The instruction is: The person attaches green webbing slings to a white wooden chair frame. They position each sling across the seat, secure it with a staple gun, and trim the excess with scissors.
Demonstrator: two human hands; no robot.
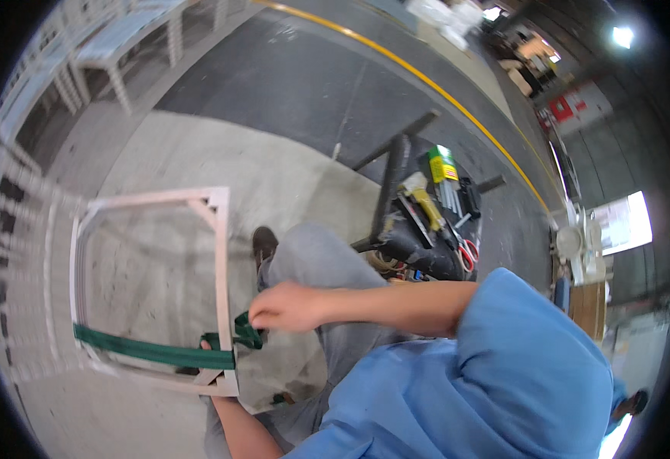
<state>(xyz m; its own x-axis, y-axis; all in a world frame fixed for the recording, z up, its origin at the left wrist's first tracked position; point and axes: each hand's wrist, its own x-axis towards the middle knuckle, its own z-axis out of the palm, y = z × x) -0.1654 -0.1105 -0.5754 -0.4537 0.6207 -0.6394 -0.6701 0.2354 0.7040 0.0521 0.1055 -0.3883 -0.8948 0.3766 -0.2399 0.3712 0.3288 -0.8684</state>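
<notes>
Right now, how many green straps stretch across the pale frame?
1: the green strap crosses the pale frame near its lower edge, with loose green webbing by the right hand.

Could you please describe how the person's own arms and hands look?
The right hand wears no glove, and the right forearm is bare, with no watch or cable visible. The left hand is mostly hidden; the left forearm is bare too. The right sleeve is loose and blue, ending near the elbow.
</notes>
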